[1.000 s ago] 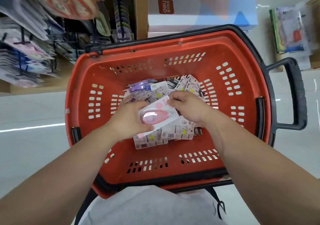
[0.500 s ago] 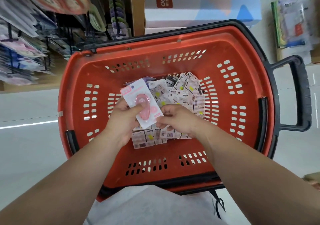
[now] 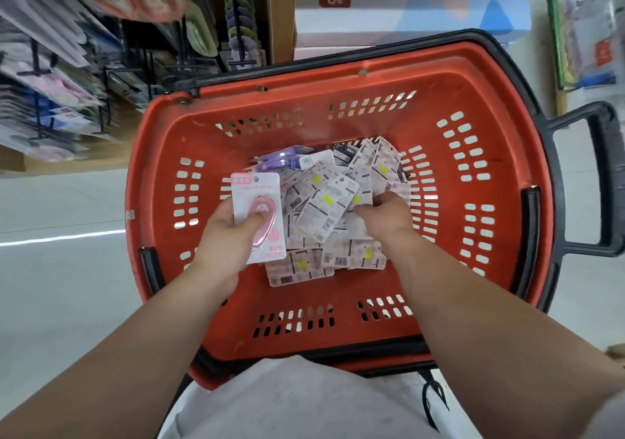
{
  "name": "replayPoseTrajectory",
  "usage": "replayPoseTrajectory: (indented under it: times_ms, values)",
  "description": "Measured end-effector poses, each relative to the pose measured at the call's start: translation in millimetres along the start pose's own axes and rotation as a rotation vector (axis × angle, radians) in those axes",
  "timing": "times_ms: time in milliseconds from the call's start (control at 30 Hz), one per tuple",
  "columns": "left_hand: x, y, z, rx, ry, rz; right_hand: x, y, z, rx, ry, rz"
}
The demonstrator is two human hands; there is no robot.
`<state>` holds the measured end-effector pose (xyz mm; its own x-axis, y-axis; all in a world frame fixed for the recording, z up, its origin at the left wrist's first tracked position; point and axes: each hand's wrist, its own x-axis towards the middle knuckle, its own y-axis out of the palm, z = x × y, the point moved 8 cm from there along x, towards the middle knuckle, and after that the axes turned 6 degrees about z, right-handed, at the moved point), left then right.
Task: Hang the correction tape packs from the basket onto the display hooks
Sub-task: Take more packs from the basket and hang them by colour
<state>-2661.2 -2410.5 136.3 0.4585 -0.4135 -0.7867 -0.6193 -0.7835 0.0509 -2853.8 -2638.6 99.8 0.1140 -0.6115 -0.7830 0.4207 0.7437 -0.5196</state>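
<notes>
A red plastic basket (image 3: 338, 333) stands in front of me, holding a heap of correction tape packs (image 3: 334, 208), most lying back side up. My left hand (image 3: 225, 246) holds a pink correction tape pack (image 3: 257, 202) face up over the basket's left side, thumb across its blister. My right hand (image 3: 384, 217) reaches into the heap with curled fingers among the packs; whether it grips one I cannot tell. A purple pack (image 3: 280, 161) lies at the heap's far edge. Display hooks (image 3: 50, 100) with hanging packs fill the upper left.
The basket has a black handle (image 3: 602, 181) sticking out to the right. A blue and white box (image 3: 406, 2) stands behind it, and a shelf of stationery (image 3: 585, 32) sits at the far right. Pale floor lies on both sides.
My left hand has turned the pink pack upright and carried it left. My right hand let go of it and moved right into the heap.
</notes>
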Motion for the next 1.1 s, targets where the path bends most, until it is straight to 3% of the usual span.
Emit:
replayPoseTrajectory:
  times_ms: [200,333,533,700,833,1000,1100]
  values:
    - [-4,42,-4,0.003,0.019,0.092,-51,-19,34,0.074,-0.176,0.051]
    - [-13,71,-8,-0.025,0.021,0.144,-91,-2,54,0.101,-0.285,0.193]
    - [-24,78,-8,-0.151,0.005,0.159,-116,33,51,0.312,-0.265,0.444]
    - [-34,60,-20,-0.097,0.081,0.232,-124,38,59,0.261,-0.408,0.397]
    - [-39,40,-21,-0.092,0.106,0.302,-119,48,62,0.255,-0.407,0.331]
    - [-40,23,-18,-0.187,0.059,0.33,-121,67,72,0.246,-0.391,0.426]
    - [-38,18,-18,-0.261,0.002,0.236,-127,78,77,0.222,-0.417,0.465]
